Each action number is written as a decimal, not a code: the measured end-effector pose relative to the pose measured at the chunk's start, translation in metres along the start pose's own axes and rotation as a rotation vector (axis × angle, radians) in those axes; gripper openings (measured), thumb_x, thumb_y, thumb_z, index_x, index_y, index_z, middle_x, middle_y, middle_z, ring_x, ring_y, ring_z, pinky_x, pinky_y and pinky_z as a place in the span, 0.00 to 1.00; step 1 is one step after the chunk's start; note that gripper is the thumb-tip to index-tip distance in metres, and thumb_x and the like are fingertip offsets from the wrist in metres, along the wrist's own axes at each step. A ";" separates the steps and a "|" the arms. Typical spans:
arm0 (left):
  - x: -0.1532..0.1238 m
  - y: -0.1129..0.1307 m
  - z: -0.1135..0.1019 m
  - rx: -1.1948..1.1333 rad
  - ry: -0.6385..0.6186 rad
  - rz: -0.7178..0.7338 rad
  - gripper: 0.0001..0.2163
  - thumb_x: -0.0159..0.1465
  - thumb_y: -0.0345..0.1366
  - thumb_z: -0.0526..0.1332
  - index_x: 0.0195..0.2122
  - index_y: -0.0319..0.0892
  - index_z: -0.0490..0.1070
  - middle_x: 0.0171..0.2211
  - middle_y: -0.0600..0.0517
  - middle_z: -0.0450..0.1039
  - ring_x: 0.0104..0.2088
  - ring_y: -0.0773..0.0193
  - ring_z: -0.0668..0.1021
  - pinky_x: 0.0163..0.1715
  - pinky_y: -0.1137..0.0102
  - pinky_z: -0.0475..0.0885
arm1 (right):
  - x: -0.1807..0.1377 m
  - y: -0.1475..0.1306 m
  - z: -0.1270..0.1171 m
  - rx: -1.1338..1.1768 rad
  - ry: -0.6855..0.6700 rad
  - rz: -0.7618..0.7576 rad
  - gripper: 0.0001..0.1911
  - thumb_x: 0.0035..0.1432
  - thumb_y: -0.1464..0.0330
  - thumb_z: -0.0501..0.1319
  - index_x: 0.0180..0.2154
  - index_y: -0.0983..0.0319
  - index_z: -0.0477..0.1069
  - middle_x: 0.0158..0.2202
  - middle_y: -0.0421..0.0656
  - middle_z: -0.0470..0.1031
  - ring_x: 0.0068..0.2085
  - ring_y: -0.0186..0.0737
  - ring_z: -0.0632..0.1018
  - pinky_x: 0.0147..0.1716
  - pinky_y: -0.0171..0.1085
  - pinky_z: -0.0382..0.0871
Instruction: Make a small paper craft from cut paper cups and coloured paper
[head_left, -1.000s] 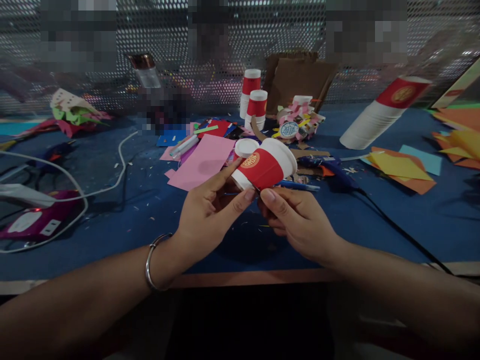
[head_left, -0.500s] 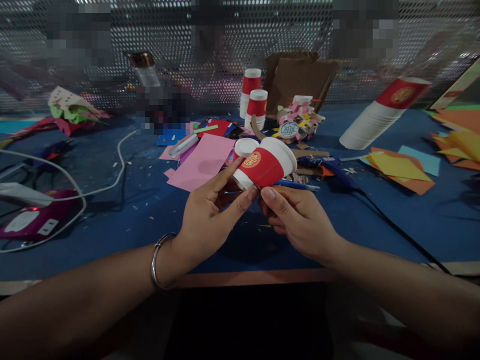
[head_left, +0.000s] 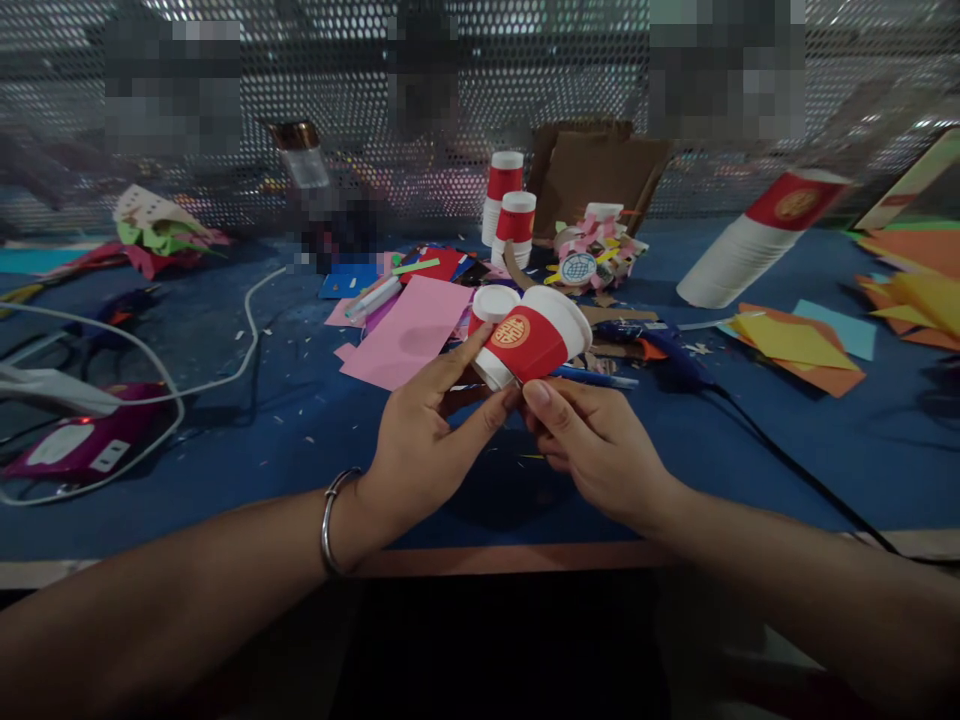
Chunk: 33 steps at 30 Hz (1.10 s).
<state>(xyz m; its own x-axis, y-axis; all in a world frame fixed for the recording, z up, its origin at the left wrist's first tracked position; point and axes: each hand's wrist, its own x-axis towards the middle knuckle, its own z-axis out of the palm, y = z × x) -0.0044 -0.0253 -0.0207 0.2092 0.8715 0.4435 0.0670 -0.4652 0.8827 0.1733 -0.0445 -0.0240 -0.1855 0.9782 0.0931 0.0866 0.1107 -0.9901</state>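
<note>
Rolled slightly since earlier: tapered, red-white paper cup (head_left: 538,346), mid-scene. Left, flat pink sheet (head_left: 405,330); left hand (head_left: 429,432) gripping cup's base end; right hand (head_left: 600,435), fingers closed at cup's near side, contents hidden.

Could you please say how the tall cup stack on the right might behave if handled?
The cup stack would probably tip if pushed near its top, being tall and narrow. It is likely light for its size, as the cups look like paper. Lifted by the top cup, it might separate, since the cups appear nested.
</note>
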 end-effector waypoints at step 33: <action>0.000 0.004 -0.001 -0.182 0.078 -0.006 0.17 0.63 0.39 0.73 0.49 0.43 0.72 0.48 0.48 0.77 0.48 0.60 0.82 0.48 0.66 0.82 | -0.004 -0.005 0.000 -0.048 -0.033 -0.108 0.28 0.70 0.45 0.58 0.26 0.60 0.64 0.22 0.35 0.61 0.22 0.28 0.60 0.18 0.32 0.52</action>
<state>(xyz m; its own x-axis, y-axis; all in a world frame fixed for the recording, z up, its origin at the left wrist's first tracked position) -0.0052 -0.0270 -0.0168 0.1330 0.8866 0.4430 -0.1113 -0.4308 0.8956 0.1731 -0.0490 -0.0191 -0.2287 0.9539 0.1942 0.1108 0.2237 -0.9683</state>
